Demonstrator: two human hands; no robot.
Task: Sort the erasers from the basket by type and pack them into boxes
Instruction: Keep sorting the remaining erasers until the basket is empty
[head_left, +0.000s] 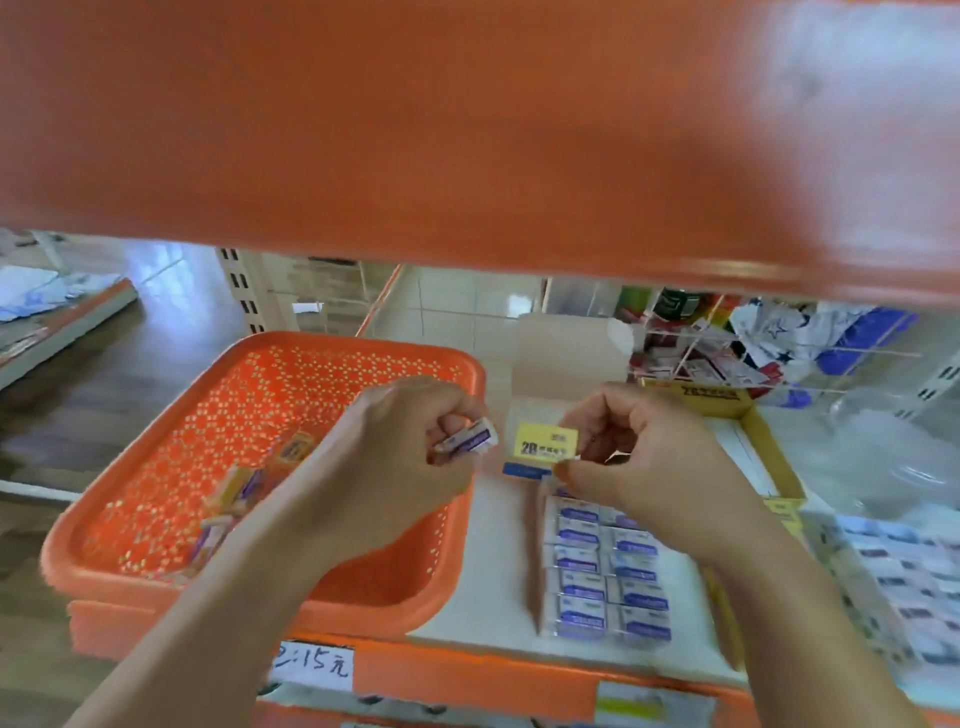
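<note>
An orange perforated basket (332, 364) sits on the shelf at the left, with a few erasers (236, 491) lying in it. Above its right rim my left hand (400, 457) grips a white and purple eraser (470, 435). To the right, my right hand (639, 462) pinches a yellow and blue eraser (545, 447). Just below that hand lies an open box (535, 561) with two rows of white and purple erasers (605, 571). A yellow box (769, 447) stands open behind my right hand, its inside mostly hidden.
An orange upper shelf (467, 130) fills the top of the view, close overhead. The shelf's orange front edge (467, 675) carries a handwritten price tag (311, 665). More packed erasers (904, 587) lie at the far right. Wire racks with goods (727, 338) stand behind.
</note>
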